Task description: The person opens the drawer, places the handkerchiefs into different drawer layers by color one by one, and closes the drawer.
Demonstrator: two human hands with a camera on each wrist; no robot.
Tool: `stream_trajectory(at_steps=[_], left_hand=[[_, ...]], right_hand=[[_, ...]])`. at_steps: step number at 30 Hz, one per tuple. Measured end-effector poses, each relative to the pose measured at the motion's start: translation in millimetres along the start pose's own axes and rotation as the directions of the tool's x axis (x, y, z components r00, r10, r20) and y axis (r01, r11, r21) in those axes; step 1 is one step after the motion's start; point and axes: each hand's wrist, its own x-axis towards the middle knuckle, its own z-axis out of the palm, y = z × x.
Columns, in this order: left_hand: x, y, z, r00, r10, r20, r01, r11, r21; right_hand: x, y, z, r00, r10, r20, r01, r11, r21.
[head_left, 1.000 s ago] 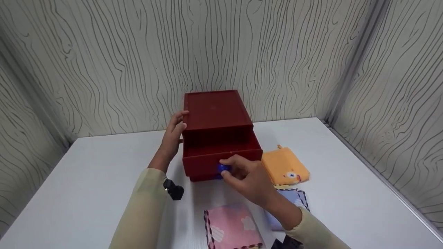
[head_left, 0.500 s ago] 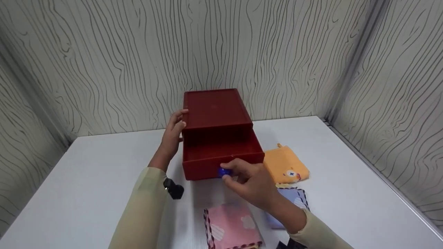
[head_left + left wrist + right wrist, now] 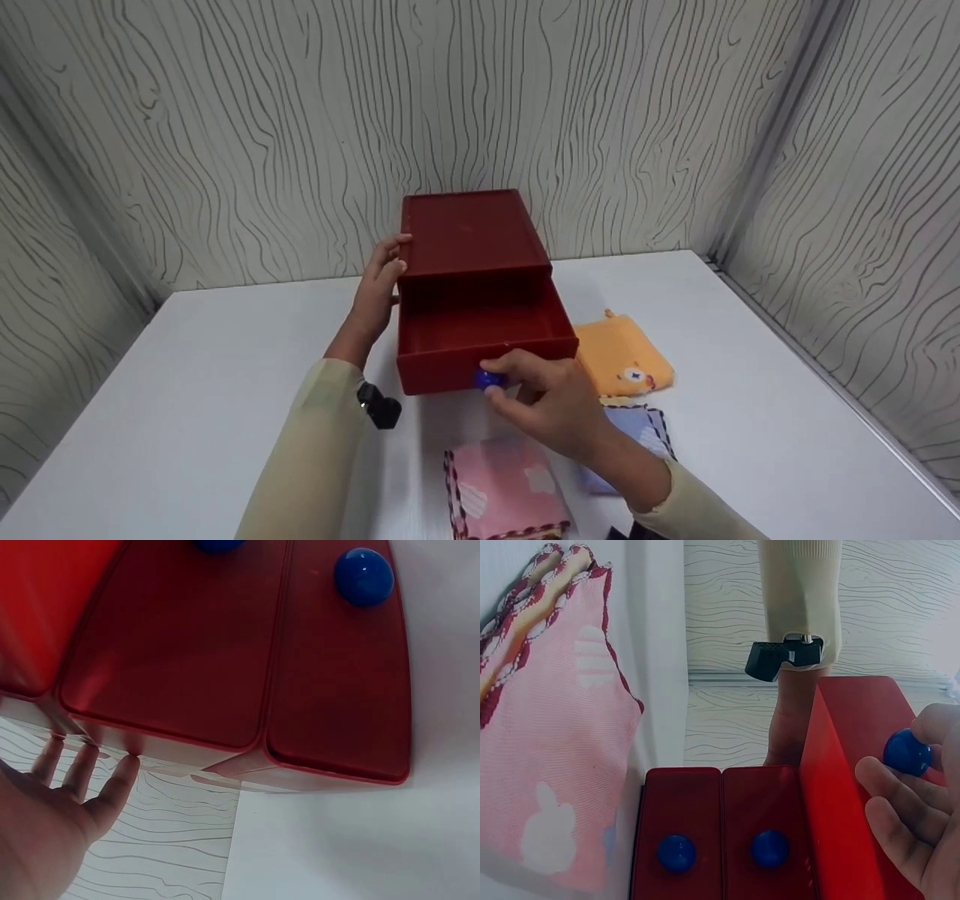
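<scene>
A dark red drawer cabinet (image 3: 474, 232) stands near the back wall, its top drawer (image 3: 431, 373) pulled far out and bare inside. My right hand (image 3: 551, 405) pinches that drawer's round blue knob (image 3: 487, 379) between thumb and index finger; the right wrist view shows the same knob (image 3: 906, 753) close to the curled fingers. With fingers fairly straight, my left hand (image 3: 375, 292) rests against the cabinet's left side, fingertips at the top edge. Two lower drawers (image 3: 337, 690) are closed, each with a blue knob (image 3: 676, 853).
On the white table (image 3: 187, 412), a folded pink cloth (image 3: 510, 487) with cloud patches lies in front of the cabinet. A blue cloth (image 3: 637, 427), partly under my right forearm, and an orange cloth (image 3: 622, 352) lie to the right. Wood-patterned walls (image 3: 480, 97) enclose the back and sides.
The top drawer has slid further out toward me, with my right hand keeping hold of its knob. My left hand stays against the cabinet's side.
</scene>
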Motion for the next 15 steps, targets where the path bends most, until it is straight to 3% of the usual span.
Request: stream_trajectory(at_steps=[7,15], left_hand=[[-1.1,-0.3,-0.6,1.000,0.007,-0.005,-0.007,1.000,0.004],[-1.4,-0.3,1.3,1.000,0.027,-0.001,-0.027,1.000,-0.008]], right_hand=[[-2.6,-0.9,-1.2,0.998,-0.068,0.007,0.067,0.997,0.046],[-9.0,-9.3,-8.7,0.998,0.028,0.050,-0.028,1.000,0.000]])
